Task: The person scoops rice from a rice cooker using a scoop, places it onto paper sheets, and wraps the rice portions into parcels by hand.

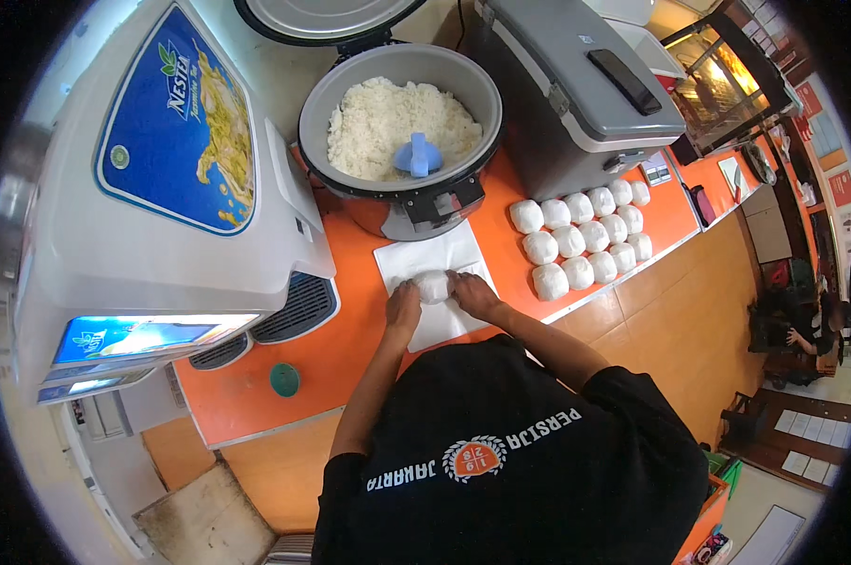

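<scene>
Between my hands lies a portion wrapped in white paper (434,288), rounded like a ball, on a stack of white paper sheets (436,332). My left hand (403,308) grips its left end, fingers curled at the paper. At the opposite end my right hand (473,294) holds it too. Just beyond the sheets stands a rice cooker (492,106), lid raised, with cooked white rice (390,116) in its pot. A blue plastic scoop (418,157) rests on the rice. To the right, several similar white wrapped portions (593,236) sit in rows on the orange counter (499,212).
A white drink dispenser (270,233) with a drip tray (302,307) stands at left, near a green cup (284,380). A grey cooler box (567,141) carries a black phone (623,81). Farther right are a small scale (656,169), a lit glass display case (722,78) and another person (817,328).
</scene>
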`<state>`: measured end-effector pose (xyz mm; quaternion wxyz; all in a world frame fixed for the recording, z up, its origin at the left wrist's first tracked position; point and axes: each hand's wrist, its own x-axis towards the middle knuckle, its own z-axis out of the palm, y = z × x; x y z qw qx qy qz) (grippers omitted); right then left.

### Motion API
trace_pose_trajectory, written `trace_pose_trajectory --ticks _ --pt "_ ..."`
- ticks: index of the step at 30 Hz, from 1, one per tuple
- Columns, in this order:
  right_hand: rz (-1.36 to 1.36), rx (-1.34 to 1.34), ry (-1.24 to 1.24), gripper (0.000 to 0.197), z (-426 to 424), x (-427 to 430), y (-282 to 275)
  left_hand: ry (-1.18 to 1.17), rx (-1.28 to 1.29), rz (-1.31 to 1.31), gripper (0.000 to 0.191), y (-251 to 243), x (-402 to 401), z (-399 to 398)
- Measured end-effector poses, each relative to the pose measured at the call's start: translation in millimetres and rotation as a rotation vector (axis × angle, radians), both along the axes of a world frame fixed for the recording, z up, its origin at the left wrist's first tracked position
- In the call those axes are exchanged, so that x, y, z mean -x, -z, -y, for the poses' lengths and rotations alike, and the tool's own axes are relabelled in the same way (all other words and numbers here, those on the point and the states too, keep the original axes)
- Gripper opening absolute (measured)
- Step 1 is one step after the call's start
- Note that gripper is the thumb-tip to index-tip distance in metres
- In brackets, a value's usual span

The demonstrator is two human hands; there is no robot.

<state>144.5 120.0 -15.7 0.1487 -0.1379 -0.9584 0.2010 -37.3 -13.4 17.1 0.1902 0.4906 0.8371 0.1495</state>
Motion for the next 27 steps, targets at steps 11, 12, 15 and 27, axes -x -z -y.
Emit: trace_pose_trajectory --ticks 11,12,15,27 --pt "0.03 0.329 0.063 0.053 -0.7 4.4 -47.6 0.035 -0.213 0.138 0.024 -5.4 14.5 7.0" --pt "0.032 0.33 0.066 0.053 -3.5 3.9 -57.5 0.023 -0.278 0.323 0.024 -18.6 15.6 7.9" --pt "0.068 0.595 0.051 0.047 -5.7 5.5 -100.7 -0.048 -0.371 0.628 0.03 -57.2 19.9 17.6" --pt "-0.001 0.871 0.098 0.036 11.3 3.9 -124.6 -0.499 -0.658 1.148 0.034 -59.9 -3.5 28.0"
